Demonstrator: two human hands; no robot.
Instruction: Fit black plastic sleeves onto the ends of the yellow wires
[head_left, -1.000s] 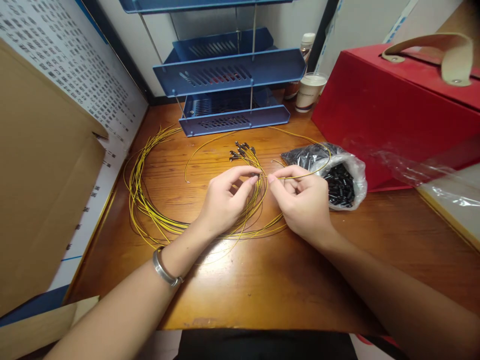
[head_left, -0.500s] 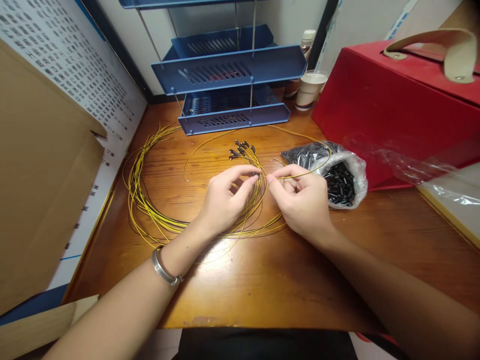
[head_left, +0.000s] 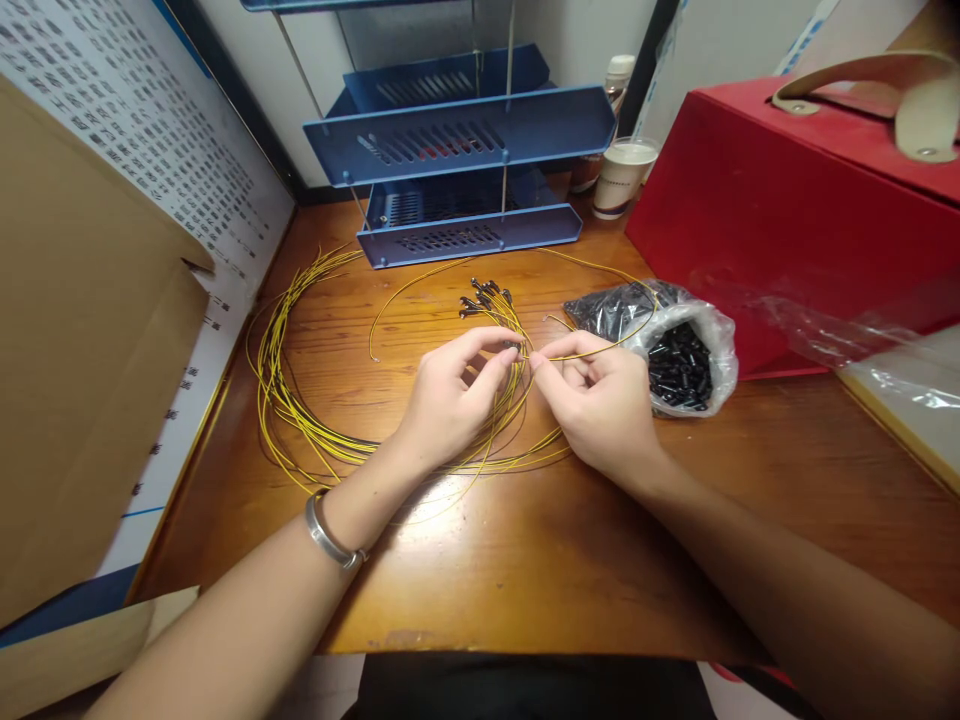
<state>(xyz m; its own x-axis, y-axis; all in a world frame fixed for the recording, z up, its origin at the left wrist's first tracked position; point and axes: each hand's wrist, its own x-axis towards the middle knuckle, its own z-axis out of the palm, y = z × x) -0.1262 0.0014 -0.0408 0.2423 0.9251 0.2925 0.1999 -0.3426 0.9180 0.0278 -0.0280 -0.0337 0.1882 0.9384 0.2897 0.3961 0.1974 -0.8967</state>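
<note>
Between thumb and fingertips, my left hand (head_left: 461,385) pinches a small black connector, mostly hidden by the fingers. My right hand (head_left: 604,395) pinches a thin yellow wire (head_left: 592,352) close to its end, facing the connector. The two sets of fingertips almost meet above a bundle of yellow and black wires (head_left: 279,385) coiled on the table. Several wires in that bundle end in black connectors (head_left: 484,298), just beyond my left hand. By my right hand lies an open clear plastic bag (head_left: 720,345) full of small black tubular pieces (head_left: 680,368).
Blue tiered trays (head_left: 469,235) stand at the back of the wooden table (head_left: 480,600). A paper cup (head_left: 624,178) and a bottle (head_left: 618,82) are beside them. A red box (head_left: 787,220) with a beige handle fills the right; cardboard (head_left: 90,350) leans at the left.
My right hand has shifted slightly left, bringing the wire end closer to the connector in my left hand. My left hand stays in nearly the same place.
</note>
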